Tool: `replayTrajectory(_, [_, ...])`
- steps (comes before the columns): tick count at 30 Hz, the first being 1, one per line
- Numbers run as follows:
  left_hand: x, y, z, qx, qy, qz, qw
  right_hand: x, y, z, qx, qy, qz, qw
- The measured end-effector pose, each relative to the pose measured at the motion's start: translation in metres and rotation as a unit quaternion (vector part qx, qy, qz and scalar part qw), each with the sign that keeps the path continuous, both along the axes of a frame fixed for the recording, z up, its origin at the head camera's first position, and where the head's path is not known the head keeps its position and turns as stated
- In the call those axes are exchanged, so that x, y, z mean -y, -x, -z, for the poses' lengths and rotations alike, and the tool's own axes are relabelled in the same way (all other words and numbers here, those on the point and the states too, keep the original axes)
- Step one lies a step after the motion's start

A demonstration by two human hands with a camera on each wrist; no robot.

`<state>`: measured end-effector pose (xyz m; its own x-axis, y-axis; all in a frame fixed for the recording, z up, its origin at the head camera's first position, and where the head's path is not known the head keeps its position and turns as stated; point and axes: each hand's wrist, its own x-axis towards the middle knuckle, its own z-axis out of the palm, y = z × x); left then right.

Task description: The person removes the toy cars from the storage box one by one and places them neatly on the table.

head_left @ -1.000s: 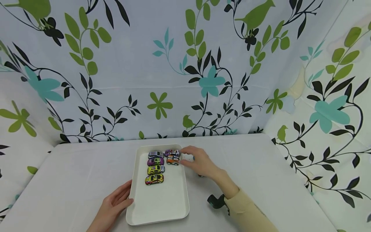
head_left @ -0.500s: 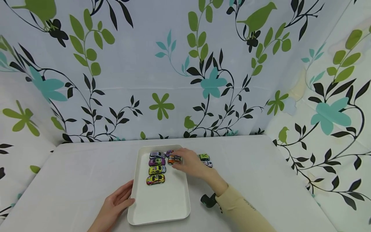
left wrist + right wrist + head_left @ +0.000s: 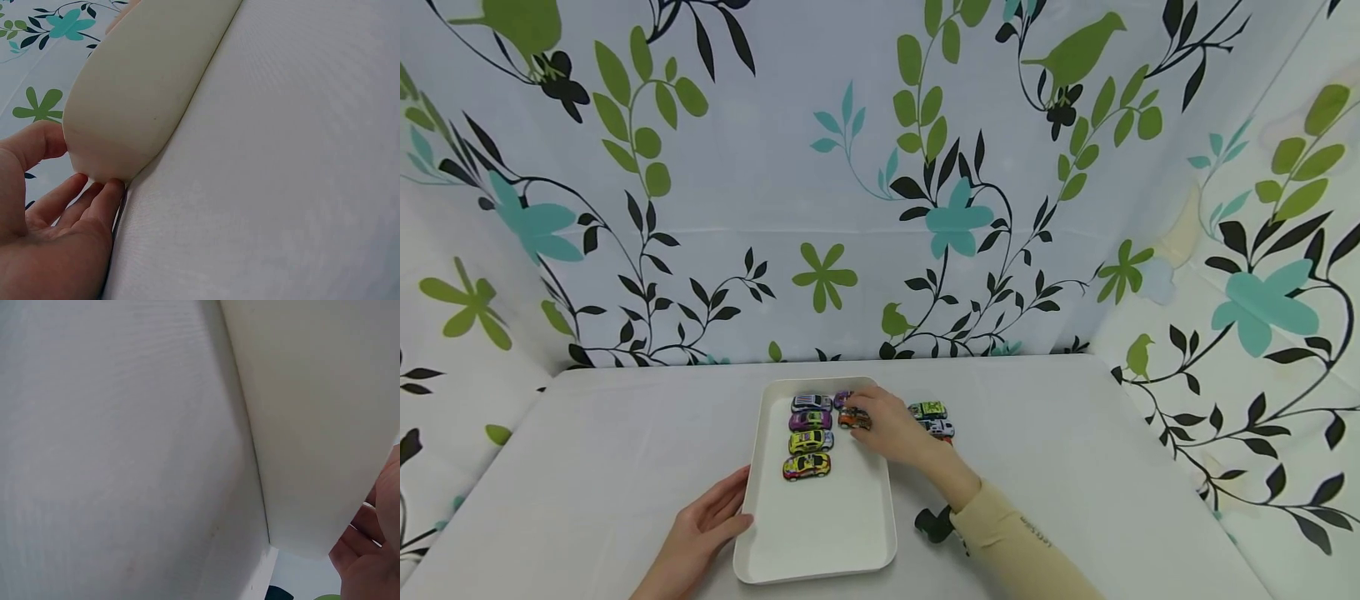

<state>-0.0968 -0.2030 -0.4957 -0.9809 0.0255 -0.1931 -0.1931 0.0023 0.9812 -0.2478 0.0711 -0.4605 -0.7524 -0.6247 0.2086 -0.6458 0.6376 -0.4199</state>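
Observation:
A white tray [image 3: 752,492] lies on the table. Its left column holds several toy cars: grey [image 3: 808,402], purple [image 3: 810,420], yellow-green [image 3: 809,441] and yellow-pink [image 3: 806,467]. My right hand [image 3: 887,429] reaches over the tray's right rim, and its fingertips pinch an orange car [image 3: 852,419] behind which a purple car [image 3: 842,397] is half hidden. My left hand [image 3: 700,533] rests with straight fingers against the tray's left wall; in the left wrist view its thumb [image 3: 37,140] and fingers [image 3: 94,194] touch the tray [image 3: 144,81]. The right wrist view shows only the tray's outer wall [image 3: 312,425].
A green car [image 3: 928,410] and a white car [image 3: 942,428] stand on the table just right of the tray, behind my right hand. A black wrist mount [image 3: 934,523] sits under my right sleeve. Patterned fabric walls close in the table at the back and sides.
My right hand has moved left from beside the tray to over its rim and onto the orange car, uncovering the green and white cars. The left hand has stayed put.

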Motion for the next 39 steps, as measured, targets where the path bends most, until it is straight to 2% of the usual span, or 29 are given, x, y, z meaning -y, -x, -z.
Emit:
replayTrajectory(6, [0.0004,-0.0002,-0.0002,0.007,0.005,-0.006,0.9999,-0.0007,0.0026,0.0059,-0.017,0.008,0.002,1.000])
replayTrajectory(13, [0.0009,0.0007,0.0001,-0.002,0.001,-0.004,1.0000,-0.0029,0.0056,0.0094,-0.030,0.023,-0.019,0.999])
replayTrajectory(25, [-0.0003,0.0006,-0.0019,0.019,-0.001,-0.008,0.9998,-0.0006,0.0035,0.0062,-0.035,-0.025,-0.010,0.999])
replayTrajectory(32, [-0.0009,0.0006,-0.0020,0.025,-0.002,-0.009,0.9997,-0.0009,0.0007,0.0056,-0.031,-0.035,-0.009,0.999])
replayTrajectory(39, [-0.0004,0.0009,-0.0021,0.025,0.003,-0.009,0.9996,-0.0014,0.0001,0.0065,-0.037,-0.022,-0.020,0.999])
